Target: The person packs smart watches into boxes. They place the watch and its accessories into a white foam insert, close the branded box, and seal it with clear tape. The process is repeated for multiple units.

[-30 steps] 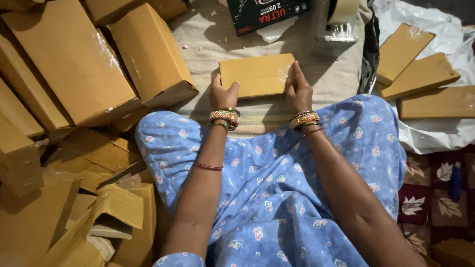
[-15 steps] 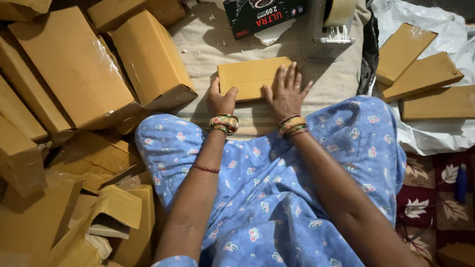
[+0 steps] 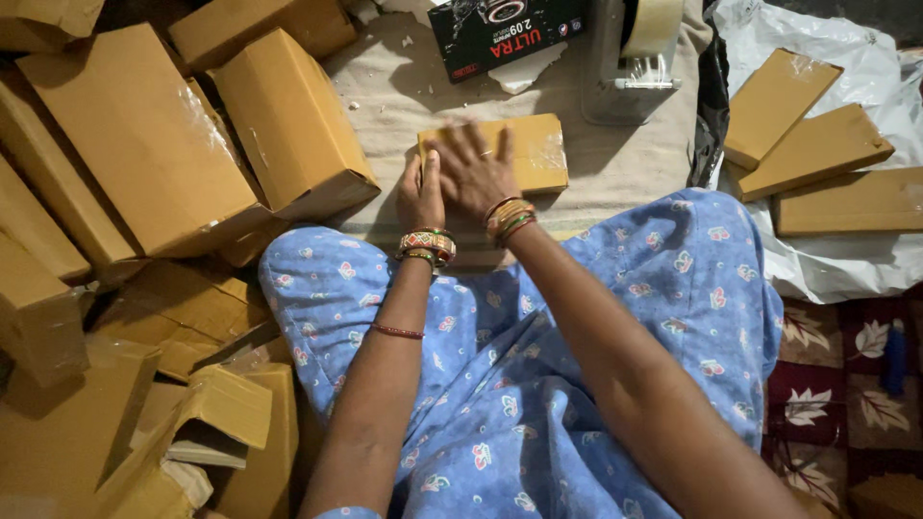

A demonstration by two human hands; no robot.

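Cardboard box [image 3: 524, 154] — both hands pressing (flat).

Both bare arms reach forward, side by side. The left hand [image 3: 421, 195] lies flat, fingers together. The right hand [image 3: 473, 173] lies flat too, fingers spread, touching the left.

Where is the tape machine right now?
In the head view, the tape dispenser stands at the top, right of centre, on the beige cloth, just beyond the flat brown box under the person's right hand.
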